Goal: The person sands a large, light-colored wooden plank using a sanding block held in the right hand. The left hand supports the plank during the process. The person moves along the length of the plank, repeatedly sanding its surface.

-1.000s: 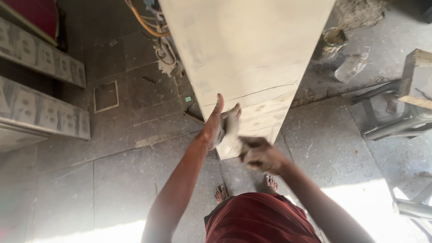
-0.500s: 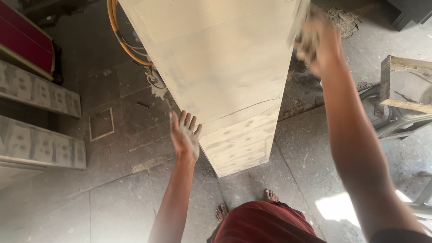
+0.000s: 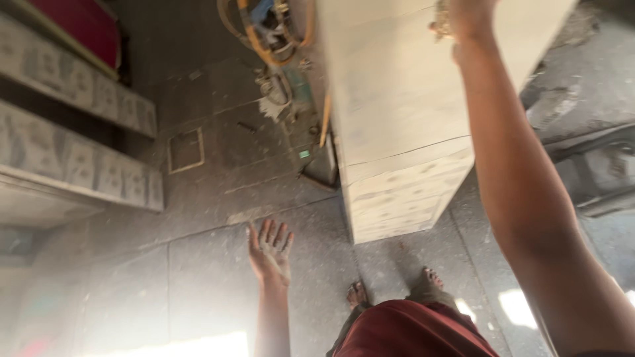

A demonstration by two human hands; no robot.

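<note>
Your right hand [image 3: 466, 16] reaches far up the pale wooden cabinet [image 3: 403, 125], fingers curled on a small wad I cannot identify; your left hand [image 3: 270, 251] hangs open over the stone floor [image 3: 198, 198], off the cabinet; its lower face already looks dusty.

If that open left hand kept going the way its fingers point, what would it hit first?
Probably nothing soon: the left hand points up the picture over the grey tiled floor, left of the pale wooden cabinet. Depth is hard to judge.
</note>
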